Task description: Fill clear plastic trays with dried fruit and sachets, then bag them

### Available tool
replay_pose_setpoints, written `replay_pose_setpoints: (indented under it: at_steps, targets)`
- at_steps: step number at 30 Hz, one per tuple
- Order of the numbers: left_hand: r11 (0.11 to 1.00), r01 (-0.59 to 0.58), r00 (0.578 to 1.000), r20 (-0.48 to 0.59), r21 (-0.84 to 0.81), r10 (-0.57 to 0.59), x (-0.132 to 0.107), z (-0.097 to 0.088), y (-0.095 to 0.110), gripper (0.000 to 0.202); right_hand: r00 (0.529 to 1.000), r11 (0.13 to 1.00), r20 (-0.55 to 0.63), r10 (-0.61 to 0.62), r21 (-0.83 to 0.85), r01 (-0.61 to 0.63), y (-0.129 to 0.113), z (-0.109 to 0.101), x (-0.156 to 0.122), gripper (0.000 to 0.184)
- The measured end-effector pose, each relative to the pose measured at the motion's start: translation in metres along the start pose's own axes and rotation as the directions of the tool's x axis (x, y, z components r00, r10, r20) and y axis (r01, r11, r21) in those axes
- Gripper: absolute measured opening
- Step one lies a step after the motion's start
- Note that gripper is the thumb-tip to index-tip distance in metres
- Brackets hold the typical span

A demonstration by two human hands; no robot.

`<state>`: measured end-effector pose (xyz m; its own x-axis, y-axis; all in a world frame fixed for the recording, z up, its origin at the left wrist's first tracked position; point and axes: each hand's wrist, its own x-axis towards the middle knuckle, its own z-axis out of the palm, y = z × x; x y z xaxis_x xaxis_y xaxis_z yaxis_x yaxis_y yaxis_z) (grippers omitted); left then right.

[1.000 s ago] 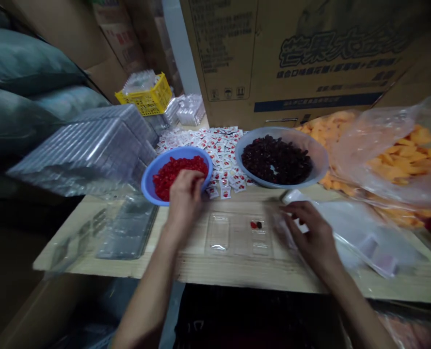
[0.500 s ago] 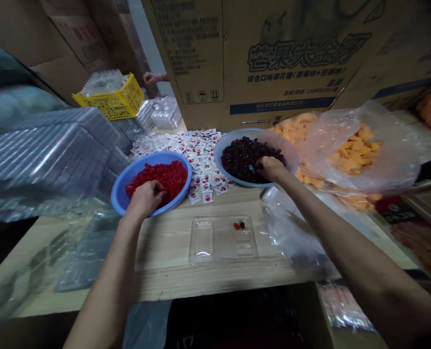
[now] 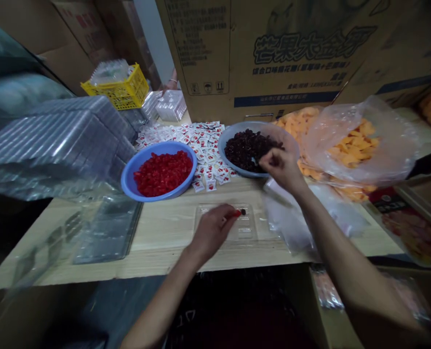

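A clear plastic tray (image 3: 247, 228) with small compartments lies on the wooden table (image 3: 157, 242). My left hand (image 3: 213, 230) rests over the tray, fingers pinched on a red candied piece (image 3: 236, 213) beside a dark piece in a compartment. Behind it to the left sits a blue bowl (image 3: 130, 177) of red candied fruit. My right hand (image 3: 282, 167) hovers at the near rim of a grey-blue bowl (image 3: 226, 138) of dark dried berries, fingers pinched together; what they hold is too small to make out.
Small red-and-white sachets (image 3: 200, 140) lie scattered between the bowls. Stacked clear trays (image 3: 55, 145) fill the left; a yellow basket (image 3: 117, 89) stands behind. Plastic bags of orange dried fruit (image 3: 349, 140) sit right. Large cardboard boxes (image 3: 273, 53) wall the back. Another person's hand (image 3: 171, 83) shows far back.
My left hand left the blue bowl and came down to the clear tray with a red piece. My right hand lifted out of the dark berry bowl toward its near rim.
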<state>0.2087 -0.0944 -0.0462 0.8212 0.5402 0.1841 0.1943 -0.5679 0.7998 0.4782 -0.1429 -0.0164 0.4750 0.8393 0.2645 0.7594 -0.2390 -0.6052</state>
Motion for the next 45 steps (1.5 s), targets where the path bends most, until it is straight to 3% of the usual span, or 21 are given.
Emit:
replay_pose_setpoints:
  at_steps: [3, 6, 8, 10, 12, 13, 15, 17, 19, 22, 26, 29, 31, 33, 36, 38, 41, 43, 45]
  targets:
    - [0.982, -0.085, 0.996, 0.038, 0.168, 0.079, -0.001, 0.038, -0.003, 0.009, 0.986, 0.972, 0.150, -0.070, 0.232, 0.033, -0.018, 0.011, -0.074, 0.011]
    - [0.956, -0.114, 0.993, 0.049, 0.270, 0.105, -0.004, 0.040, -0.002, 0.014, 0.971, 0.980, 0.230, -0.059, 0.198, 0.013, -0.025, 0.037, -0.125, 0.014]
    - [0.961, -0.127, 0.991, -0.005, 0.246, 0.132, -0.004, 0.015, 0.001, 0.016, 0.972, 0.986, 0.216, -0.092, 0.159, 0.058, -0.025, 0.051, -0.139, 0.017]
    - [0.966, -0.092, 0.978, -0.160, 0.244, 0.133, 0.004, -0.026, -0.003, 0.016, 0.971, 0.984, 0.197, -0.139, 0.139, 0.113, -0.023, 0.057, -0.142, 0.020]
    - [0.936, 0.065, 0.925, -0.372, 0.345, 0.072, 0.020, -0.074, -0.020, 0.014, 0.972, 0.979, 0.163, -0.171, 0.138, 0.149, -0.022, 0.054, -0.141, 0.022]
    - [0.897, 0.159, 0.915, -0.402, 0.413, 0.022, 0.030, -0.097, -0.033, 0.016, 0.975, 0.978, 0.136, -0.175, 0.142, 0.155, -0.022, 0.049, -0.141, 0.022]
    - [0.793, 0.327, 0.923, -0.356, 0.515, -0.149, 0.050, -0.135, -0.065, 0.019, 0.985, 0.976, 0.071, -0.157, 0.161, 0.144, -0.021, 0.038, -0.144, 0.021]
    - [0.739, 0.397, 0.915, -0.171, 0.544, -0.366, 0.067, -0.158, -0.094, 0.022, 0.994, 0.977, 0.028, -0.109, 0.187, 0.102, -0.020, 0.028, -0.149, 0.020]
    - [0.737, 0.395, 0.900, -0.071, 0.548, -0.429, 0.077, -0.166, -0.114, 0.017, 0.997, 0.974, 0.018, -0.074, 0.214, 0.068, -0.020, 0.022, -0.157, 0.020]
    - [0.746, 0.385, 0.908, -0.079, 0.543, -0.411, 0.080, -0.162, -0.126, 0.009, 0.997, 0.966, 0.042, -0.066, 0.251, 0.054, -0.022, 0.025, -0.172, 0.020]
    - [0.755, 0.420, 0.907, -0.219, 0.503, -0.359, 0.073, -0.162, -0.125, 0.005, 0.992, 0.955, 0.062, -0.110, 0.283, 0.089, -0.031, 0.039, -0.186, 0.018]
    - [0.770, 0.440, 0.884, -0.372, 0.462, -0.282, 0.064, -0.168, -0.108, 0.014, 0.986, 0.952, 0.058, -0.154, 0.277, 0.133, -0.038, 0.045, -0.192, 0.018]
    - [0.834, 0.392, 0.863, -0.470, 0.388, -0.187, 0.053, -0.158, -0.085, 0.019, 0.985, 0.954, 0.071, -0.156, 0.270, 0.131, -0.041, 0.045, -0.194, 0.020]
    - [0.935, 0.247, 0.866, -0.490, 0.255, -0.095, 0.037, -0.130, -0.056, 0.021, 0.989, 0.959, 0.076, -0.124, 0.266, 0.099, -0.042, 0.045, -0.195, 0.022]
    - [0.995, 0.064, 0.979, -0.196, 0.072, -0.048, 0.008, -0.061, -0.015, 0.013, 0.999, 0.963, 0.048, -0.026, 0.271, 0.012, -0.039, 0.047, -0.195, 0.021]
    - [0.999, -0.005, 1.000, -0.020, 0.043, 0.005, -0.007, -0.014, 0.001, 0.011, 0.999, 0.955, 0.020, 0.045, 0.291, -0.049, -0.036, 0.049, -0.196, 0.019]
    - [0.997, -0.070, 0.990, 0.124, 0.043, 0.064, -0.018, 0.033, 0.008, 0.012, 0.994, 0.939, 0.003, 0.110, 0.327, -0.105, -0.032, 0.051, -0.198, 0.018]
    - [0.997, -0.081, 0.982, 0.173, 0.016, 0.077, -0.020, 0.045, 0.005, 0.012, 0.992, 0.936, -0.001, 0.125, 0.332, -0.118, -0.031, 0.051, -0.200, 0.018]
    - [0.998, -0.057, 0.986, 0.156, -0.027, 0.060, -0.022, 0.046, 0.000, 0.014, 0.995, 0.944, -0.001, 0.102, 0.317, -0.096, -0.032, 0.051, -0.201, 0.018]
